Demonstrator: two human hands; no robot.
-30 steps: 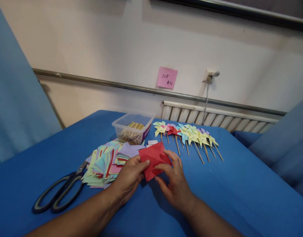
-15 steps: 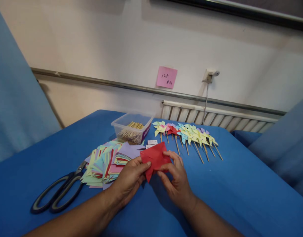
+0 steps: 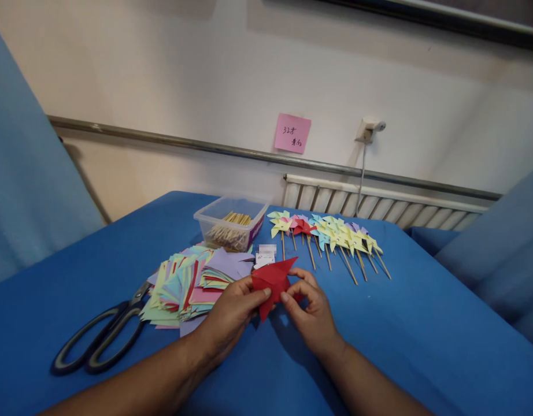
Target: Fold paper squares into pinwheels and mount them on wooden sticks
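Observation:
Above the blue-covered table, a red paper (image 3: 271, 278) with slit, partly folded flaps is between my two hands. My left hand (image 3: 238, 303) pinches its left side, thumb on top near the centre. At its right side, my right hand (image 3: 312, 312) pinches a flap with thumb and forefinger. The other fingers of that hand are curled behind and partly hidden. A pile of coloured paper pieces (image 3: 180, 286) lies left of my hands, with large dark-handled scissors (image 3: 114, 332) beside it.
A clear plastic tub (image 3: 206, 218) of short sticks stands behind the pile, with small white boxes (image 3: 265, 258) near it. Several paper pinwheels (image 3: 336, 231) on sticks lie at the back right of the table (image 3: 422, 329). A radiator (image 3: 379, 205) is behind.
The right side of the red paper has been bent inward, so its outline is now folded and pointed. My right thumb and forefinger have closed on the flap.

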